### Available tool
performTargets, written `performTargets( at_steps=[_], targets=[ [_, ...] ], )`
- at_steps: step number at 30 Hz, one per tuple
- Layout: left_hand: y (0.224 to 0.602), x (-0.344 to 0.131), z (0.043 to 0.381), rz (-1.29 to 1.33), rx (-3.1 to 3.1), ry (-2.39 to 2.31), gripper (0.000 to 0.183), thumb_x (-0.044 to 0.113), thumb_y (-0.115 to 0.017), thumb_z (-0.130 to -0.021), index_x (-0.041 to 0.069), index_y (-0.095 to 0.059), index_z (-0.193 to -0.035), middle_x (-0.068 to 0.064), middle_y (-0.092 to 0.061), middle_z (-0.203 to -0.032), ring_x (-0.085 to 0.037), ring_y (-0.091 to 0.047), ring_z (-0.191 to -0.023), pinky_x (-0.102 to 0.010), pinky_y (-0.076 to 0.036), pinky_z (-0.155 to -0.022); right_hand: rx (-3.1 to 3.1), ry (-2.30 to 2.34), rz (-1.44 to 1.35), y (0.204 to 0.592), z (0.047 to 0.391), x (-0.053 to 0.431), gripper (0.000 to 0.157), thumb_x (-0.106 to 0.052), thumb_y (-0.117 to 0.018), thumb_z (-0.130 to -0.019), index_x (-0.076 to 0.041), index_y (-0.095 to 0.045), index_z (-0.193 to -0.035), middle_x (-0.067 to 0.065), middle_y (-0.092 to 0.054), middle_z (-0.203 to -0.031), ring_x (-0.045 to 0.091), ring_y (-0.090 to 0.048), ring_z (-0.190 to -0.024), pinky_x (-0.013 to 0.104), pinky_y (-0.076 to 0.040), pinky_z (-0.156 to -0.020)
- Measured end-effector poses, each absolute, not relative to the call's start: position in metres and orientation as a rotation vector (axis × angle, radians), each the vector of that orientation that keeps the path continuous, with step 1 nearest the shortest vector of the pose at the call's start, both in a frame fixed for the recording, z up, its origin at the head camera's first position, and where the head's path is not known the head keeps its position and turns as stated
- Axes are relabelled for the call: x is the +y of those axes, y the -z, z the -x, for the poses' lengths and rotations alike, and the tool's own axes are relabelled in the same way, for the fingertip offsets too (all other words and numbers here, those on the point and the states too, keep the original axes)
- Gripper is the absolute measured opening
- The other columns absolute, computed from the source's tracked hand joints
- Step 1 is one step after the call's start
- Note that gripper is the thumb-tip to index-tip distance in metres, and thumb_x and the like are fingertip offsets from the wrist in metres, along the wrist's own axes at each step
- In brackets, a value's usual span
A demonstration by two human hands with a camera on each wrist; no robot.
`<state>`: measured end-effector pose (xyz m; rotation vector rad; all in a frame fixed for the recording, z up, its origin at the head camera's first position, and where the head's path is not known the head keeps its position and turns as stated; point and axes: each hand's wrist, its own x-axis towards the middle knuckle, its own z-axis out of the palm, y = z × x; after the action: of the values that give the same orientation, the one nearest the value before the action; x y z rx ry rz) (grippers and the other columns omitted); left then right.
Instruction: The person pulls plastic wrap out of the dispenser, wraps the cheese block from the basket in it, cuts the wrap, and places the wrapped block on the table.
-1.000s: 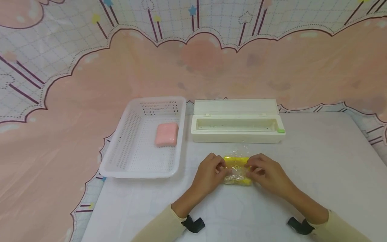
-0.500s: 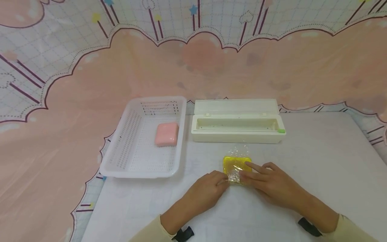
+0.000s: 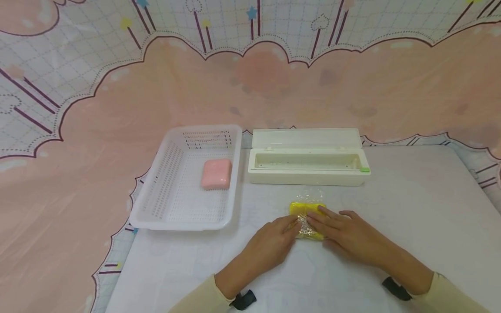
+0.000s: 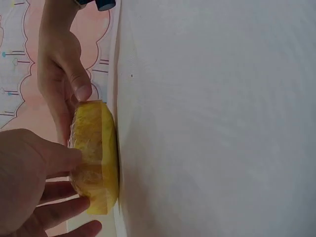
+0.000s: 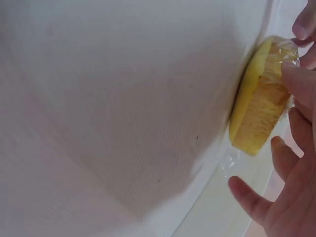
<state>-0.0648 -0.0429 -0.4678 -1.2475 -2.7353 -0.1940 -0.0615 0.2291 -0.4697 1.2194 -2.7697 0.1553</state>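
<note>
A yellow block, shaped like a bar of soap and wrapped in clear plastic film, lies on the white-covered table, loose film sticking out at its far edge. My left hand touches the left side of the wrapped top. In the left wrist view its thumb rests on the film and the other fingers reach loosely past the near end. From the right, my right hand lays extended fingers over the top. In the right wrist view its thumb presses the film while other fingers spread beside the block.
A white perforated basket at the left holds a pink bar of soap. Beyond the block stands a long white box, its hinged lid up, with a green tab at the right end. Patterned cloth hangs behind the table.
Both hands have shifted toward the front of the block. My right fingers have straightened over it. My left hand moved down to the near left corner, then slightly back up onto the film.
</note>
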Motion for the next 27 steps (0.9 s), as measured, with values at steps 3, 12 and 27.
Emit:
performTargets(
  at_steps=[3, 12, 27],
  targets=[
    [0.469, -0.039, 0.065, 1.227, -2.740, 0.131, 0.042, 0.026, -0.066, -0.100, 0.014, -0.063, -0.139, -0.004, -0.058, -0.144, -0.018, -0.058, -0.130, -0.032, -0.058, -0.089, -2.759, -0.144, -1.223, 0.469, 0.062, 0.229, 0.069, -0.035, -0.075, -0.092, -0.022, -0.047, -0.154, -0.004, -0.047, -0.159, 0.025, -0.054, -0.139, 0.050, -0.054, -0.092],
    [0.471, -0.029, 0.070, 1.223, -2.704, 0.136, 0.034, 0.020, -0.068, -0.099, 0.011, -0.068, -0.132, -0.002, -0.061, -0.135, -0.015, -0.058, -0.126, -0.024, -0.053, -0.098, -2.826, -0.226, -1.186, 0.470, 0.066, 0.230, 0.064, -0.033, -0.073, -0.094, -0.023, -0.050, -0.152, -0.005, -0.049, -0.157, 0.025, -0.055, -0.138, 0.054, -0.053, -0.096],
    [0.465, -0.033, 0.080, 0.966, -2.847, 0.265, 0.033, 0.013, -0.072, -0.095, 0.023, -0.073, -0.126, -0.003, -0.058, -0.101, -0.012, -0.053, -0.083, -0.016, -0.046, -0.060, -2.853, -0.550, -1.098, 0.461, 0.069, 0.238, 0.055, -0.028, -0.071, -0.096, -0.015, -0.056, -0.147, -0.001, -0.057, -0.150, 0.019, -0.060, -0.132, 0.044, -0.057, -0.096]
  ],
)
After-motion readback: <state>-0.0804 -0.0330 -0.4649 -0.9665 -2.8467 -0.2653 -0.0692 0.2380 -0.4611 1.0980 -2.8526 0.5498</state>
